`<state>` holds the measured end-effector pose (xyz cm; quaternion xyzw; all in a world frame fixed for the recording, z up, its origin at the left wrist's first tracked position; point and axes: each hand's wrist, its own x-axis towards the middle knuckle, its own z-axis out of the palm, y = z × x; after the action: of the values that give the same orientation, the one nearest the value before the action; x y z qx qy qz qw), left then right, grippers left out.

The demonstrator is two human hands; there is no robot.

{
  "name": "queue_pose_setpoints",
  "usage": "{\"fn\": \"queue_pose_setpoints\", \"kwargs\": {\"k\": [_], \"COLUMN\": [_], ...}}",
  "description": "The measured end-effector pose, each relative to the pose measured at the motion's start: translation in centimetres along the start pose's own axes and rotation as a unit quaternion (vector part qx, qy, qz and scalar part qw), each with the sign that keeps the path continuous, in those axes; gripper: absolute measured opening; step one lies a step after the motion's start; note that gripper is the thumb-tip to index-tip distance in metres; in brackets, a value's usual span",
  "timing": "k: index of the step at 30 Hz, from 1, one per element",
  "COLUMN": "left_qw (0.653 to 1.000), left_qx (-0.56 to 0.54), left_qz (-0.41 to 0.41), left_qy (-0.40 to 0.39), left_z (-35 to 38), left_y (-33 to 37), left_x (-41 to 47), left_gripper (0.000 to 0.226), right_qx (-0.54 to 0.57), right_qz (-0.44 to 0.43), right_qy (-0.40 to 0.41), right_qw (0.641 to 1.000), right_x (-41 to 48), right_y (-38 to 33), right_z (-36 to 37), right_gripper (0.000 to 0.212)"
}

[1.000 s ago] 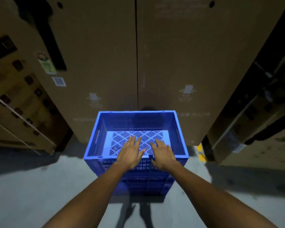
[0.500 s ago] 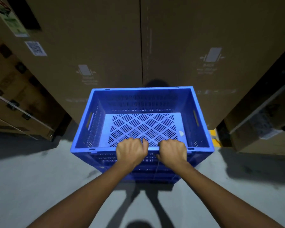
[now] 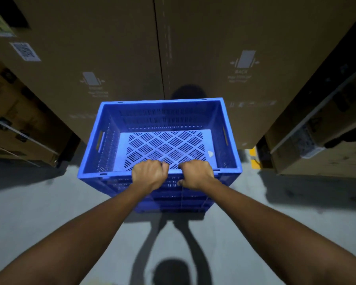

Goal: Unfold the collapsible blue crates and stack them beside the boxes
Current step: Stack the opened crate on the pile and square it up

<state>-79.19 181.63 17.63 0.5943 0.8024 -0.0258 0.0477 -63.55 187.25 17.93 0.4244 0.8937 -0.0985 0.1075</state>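
An unfolded blue crate with a slotted floor stands in front of me, all its walls upright. It appears to rest on more blue crate layers stacked below it. My left hand grips the crate's near rim, fingers curled over the edge. My right hand grips the same rim just to the right. Two tall cardboard boxes rise directly behind the crate.
Strapped cartons stand at the left, more cartons and a wooden pallet crate at the right. A yellow floor marking shows beside the right box. Grey concrete floor spreads around the crate, with my shadow on it.
My hands went from lying flat over the crate's near side to gripping its near rim. The crate now looks closer and larger in view.
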Motion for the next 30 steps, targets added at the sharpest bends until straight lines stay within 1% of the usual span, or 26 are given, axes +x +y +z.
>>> {"fn": "queue_pose_setpoints", "kwargs": {"k": [2,4,6,8,10,12,16,18,20,23,25,27,28,30], "left_qw": [0.999,0.995,0.988,0.985,0.988,0.993,0.995,0.996,0.996,0.997,0.995,0.992,0.991,0.988], "left_qx": [-0.034,-0.059,-0.067,-0.063,-0.043,-0.017,0.046,0.054,0.043,0.0,-0.038,-0.056,-0.061,-0.076], "left_qz": [0.028,0.074,0.121,0.145,0.137,0.116,0.083,0.073,0.075,0.08,0.083,0.099,0.105,0.115], "left_qy": [-0.009,-0.032,-0.062,-0.075,-0.062,-0.032,0.022,0.024,0.023,-0.014,-0.04,-0.057,-0.064,-0.066], "left_z": [-0.7,-1.2,-1.3,-1.2,-0.9,-0.4,0.9,1.1,0.6,-0.2,-0.4,-0.8,-1.1,-2.9], "left_y": [1.0,3.4,6.5,9.5,11.5,12.3,12.6,12.8,12.9,12.4,12.0,11.1,10.5,8.8], "left_x": [-0.2,-0.1,0.0,0.4,0.8,0.7,0.7,0.7,0.5,0.2,0.4,0.1,-0.1,-0.9], "left_gripper": [0.048,0.047,0.049,0.053,0.059,0.061,0.058,0.058,0.059,0.058,0.054,0.054,0.056,0.061], "right_qx": [-0.009,-0.05,-0.082,-0.095,-0.099,-0.096,-0.094,-0.1,-0.111,-0.103,-0.103,-0.088,-0.074,-0.039], "right_qz": [-0.043,-0.054,-0.043,-0.029,-0.015,-0.002,-0.012,-0.012,0.0,0.033,0.065,0.091,0.098,0.086], "right_qy": [-0.021,-0.015,0.005,0.012,0.028,0.049,0.111,0.127,0.107,0.051,0.01,-0.022,-0.028,-0.023], "right_qw": [0.999,0.997,0.996,0.995,0.995,0.994,0.989,0.987,0.988,0.993,0.993,0.992,0.992,0.995], "right_x": [-0.6,-1.4,-2.5,-3.6,-4.0,-3.8,-3.0,-2.8,-2.9,-3.3,-3.3,-4.0,-4.3,-5.5], "right_y": [1.3,3.4,6.3,9.2,10.8,10.9,11.3,11.5,11.2,10.2,9.5,8.4,7.9,6.5], "right_z": [-0.1,-0.1,0.0,0.0,0.2,0.6,2.3,2.5,2.1,1.1,0.6,0.1,-0.1,-2.0], "right_gripper": [0.066,0.076,0.077,0.07,0.062,0.056,0.047,0.045,0.043,0.045,0.057,0.081,0.09,0.097]}}
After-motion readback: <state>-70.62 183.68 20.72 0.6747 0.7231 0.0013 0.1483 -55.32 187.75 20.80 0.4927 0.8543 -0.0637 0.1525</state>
